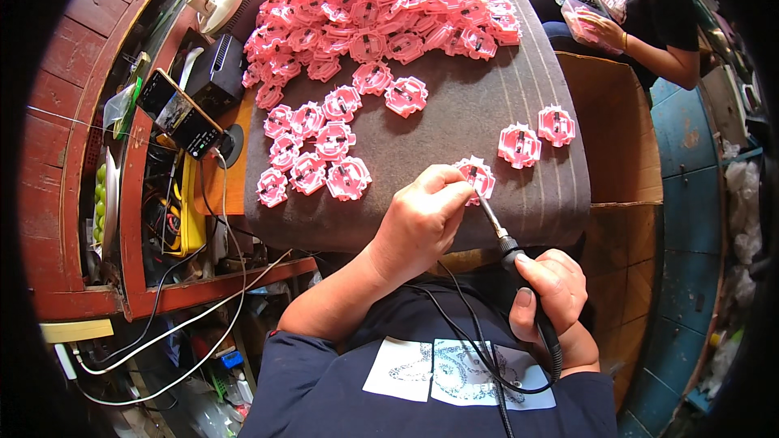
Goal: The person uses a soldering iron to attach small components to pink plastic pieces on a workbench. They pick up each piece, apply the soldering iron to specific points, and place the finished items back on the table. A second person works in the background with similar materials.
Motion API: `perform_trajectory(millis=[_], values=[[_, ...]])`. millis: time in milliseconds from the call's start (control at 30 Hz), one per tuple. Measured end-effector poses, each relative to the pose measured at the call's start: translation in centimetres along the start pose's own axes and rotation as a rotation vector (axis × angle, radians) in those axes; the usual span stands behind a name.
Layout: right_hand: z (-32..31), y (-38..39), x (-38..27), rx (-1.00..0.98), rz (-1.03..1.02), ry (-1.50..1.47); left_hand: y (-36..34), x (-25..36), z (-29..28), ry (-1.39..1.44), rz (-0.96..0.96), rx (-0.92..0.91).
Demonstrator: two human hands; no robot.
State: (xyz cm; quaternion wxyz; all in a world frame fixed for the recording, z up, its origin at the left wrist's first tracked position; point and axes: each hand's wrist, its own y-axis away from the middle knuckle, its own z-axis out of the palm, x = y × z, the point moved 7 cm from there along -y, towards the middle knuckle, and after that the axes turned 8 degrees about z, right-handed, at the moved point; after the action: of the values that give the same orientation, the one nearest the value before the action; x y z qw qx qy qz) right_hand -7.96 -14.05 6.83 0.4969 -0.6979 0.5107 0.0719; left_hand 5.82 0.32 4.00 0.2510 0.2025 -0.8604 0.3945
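My left hand [426,215] is pinched at the lower left of a pink plastic piece [479,169] on the dark mat [422,134]; what sits between its fingertips is hidden. My right hand [550,292] grips the black handle of a soldering iron [511,251], whose metal tip reaches that piece beside my left fingertips. Two similar pink pieces [519,144] lie to the right. A loose group of them [333,139], each with a small dark part at its centre, spreads across the left, and a big heap [381,8] covers the far end.
A phone [178,113] on a stand and a black box [215,69] stand at the left, among trailing cables [243,284]. A cardboard box [617,130] is right of the mat. At the upper right another person's hand [600,28] is on a clear container.
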Motion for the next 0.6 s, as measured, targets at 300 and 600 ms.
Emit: perform_trajectory(millis=[300,600], values=[[-0.4,1.0,1.2,0.168,0.045,-0.052,0.0,0.0,0.0,-0.015,0.007,0.002],[1.9,-0.3,3.3,0.190,0.021,-0.075,0.0,-0.1,0.1,-0.005,0.002,0.004]])
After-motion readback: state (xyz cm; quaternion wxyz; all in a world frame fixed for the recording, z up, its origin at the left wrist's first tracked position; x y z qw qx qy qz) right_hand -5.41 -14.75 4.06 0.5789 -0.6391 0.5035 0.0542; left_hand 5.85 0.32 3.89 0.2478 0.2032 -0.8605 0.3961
